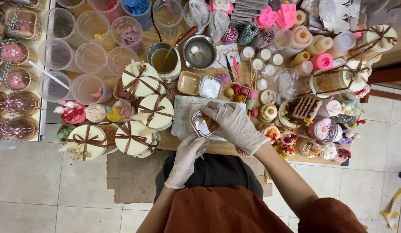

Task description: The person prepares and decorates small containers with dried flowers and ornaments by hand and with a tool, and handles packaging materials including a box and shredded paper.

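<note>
Both my hands wear thin white gloves. My left hand grips the near edge of a small square metal mould that rests on a pale work mat at the table's front edge. My right hand comes in from the right, its fingers curled over a brown, textured piece sitting in the mould. Most of that piece is hidden under the fingers.
Round cream boxes with brown ribbon bows crowd the left. Clear plastic cups stand behind them. A metal pot of yellowish liquid and a steel bowl sit beyond the mat. Decorated candles and jars fill the right.
</note>
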